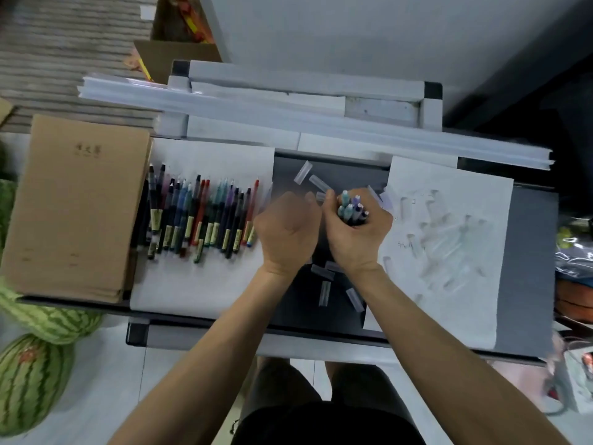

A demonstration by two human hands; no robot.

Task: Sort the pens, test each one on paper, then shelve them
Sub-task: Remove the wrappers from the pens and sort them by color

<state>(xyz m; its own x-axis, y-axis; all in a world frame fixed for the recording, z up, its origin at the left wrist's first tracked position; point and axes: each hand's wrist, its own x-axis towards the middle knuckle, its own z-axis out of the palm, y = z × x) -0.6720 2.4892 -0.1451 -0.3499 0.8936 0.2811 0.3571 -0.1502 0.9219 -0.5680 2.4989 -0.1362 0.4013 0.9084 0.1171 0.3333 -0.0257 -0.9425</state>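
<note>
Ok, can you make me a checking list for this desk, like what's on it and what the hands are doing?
Surface: dark grey tabletop, partly covered by two paper sheets.
Job's things: row of coloured pens lying on the left white paper sheet; bundle of coloured pens held upright; right white paper sheet with faint marks.
Clutter: clear plastic pen caps scattered on the tabletop and right sheet; stack of brown-covered books at the left edge.
Grips: right hand grips the bundle; left hand curled beside it, contents hidden.
Cables: nothing seen.
Surroundings: striped green watermelons on the floor; long white strips behind the sheets.
</note>
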